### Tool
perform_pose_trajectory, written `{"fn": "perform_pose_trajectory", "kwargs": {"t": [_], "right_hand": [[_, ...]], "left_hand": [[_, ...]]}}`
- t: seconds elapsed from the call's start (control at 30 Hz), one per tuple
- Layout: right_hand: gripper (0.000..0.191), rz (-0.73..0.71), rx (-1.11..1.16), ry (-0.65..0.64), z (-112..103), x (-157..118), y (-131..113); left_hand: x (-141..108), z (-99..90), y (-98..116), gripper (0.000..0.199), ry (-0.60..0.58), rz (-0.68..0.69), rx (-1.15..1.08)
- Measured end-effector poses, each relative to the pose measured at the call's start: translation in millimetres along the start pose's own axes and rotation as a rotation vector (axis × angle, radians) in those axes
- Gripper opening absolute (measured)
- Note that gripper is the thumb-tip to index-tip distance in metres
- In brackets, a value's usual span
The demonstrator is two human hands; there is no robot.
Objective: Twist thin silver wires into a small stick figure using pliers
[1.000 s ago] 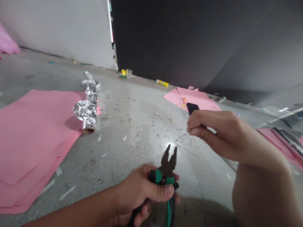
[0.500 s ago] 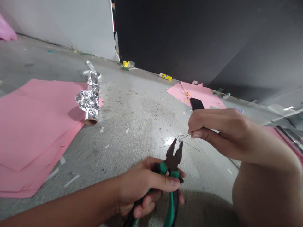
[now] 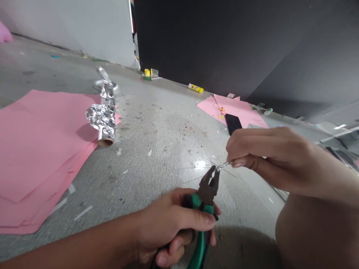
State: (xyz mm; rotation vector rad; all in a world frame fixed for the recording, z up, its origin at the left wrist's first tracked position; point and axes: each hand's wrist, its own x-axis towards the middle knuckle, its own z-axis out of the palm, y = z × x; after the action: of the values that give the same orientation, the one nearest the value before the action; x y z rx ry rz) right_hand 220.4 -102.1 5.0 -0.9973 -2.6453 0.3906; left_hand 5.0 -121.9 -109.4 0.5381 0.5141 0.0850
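My left hand is wrapped round the handles of green and black pliers, low in the middle of the view. The jaws point away from me, their tips close around one end of a thin twisted silver wire. The other end of this wire is pinched between the thumb and fingers of my right hand, to the right of the jaws. Several thin straight wire ends spread out from the twist, above the grey floor.
A foil-wrapped roll lies by a stack of pink sheets at left. Beyond my right hand are a black phone and more pink paper. A yellow tube lies near the dark wall.
The plier jaws have come closer together and now meet the twisted wire's end. My right hand has shifted slightly right, and the view has moved a little.
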Motion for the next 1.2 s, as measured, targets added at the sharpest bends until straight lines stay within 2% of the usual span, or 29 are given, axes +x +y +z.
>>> {"fn": "perform_pose_trajectory", "kwargs": {"t": [0.37,0.57,0.7,0.8,0.97,1.2], "right_hand": [[0.018,-0.015,-0.051,0.019,-4,-6,-7],[0.019,-0.021,-0.061,0.019,-4,-3,-9],[0.021,-0.014,-0.066,0.006,-5,-2,-11],[0.021,-0.022,-0.086,0.01,-4,-1,-11],[0.022,-0.025,-0.154,0.037,-3,0,-10],[0.02,-0.015,-0.206,0.071,-3,-2,-11]], "left_hand": [[-1,4.4,1,0.019,-0.022,0.008,0.061],[3,5.7,-4,0.021,0.09,0.097,0.103],[5,6.9,-9,0.026,0.105,0.14,0.047],[7,7.6,-13,0.024,0.059,0.174,-0.018],[10,6.5,-20,0.015,-0.104,0.156,-0.139],[9,6.3,-17,0.012,-0.113,0.161,-0.126]]}}
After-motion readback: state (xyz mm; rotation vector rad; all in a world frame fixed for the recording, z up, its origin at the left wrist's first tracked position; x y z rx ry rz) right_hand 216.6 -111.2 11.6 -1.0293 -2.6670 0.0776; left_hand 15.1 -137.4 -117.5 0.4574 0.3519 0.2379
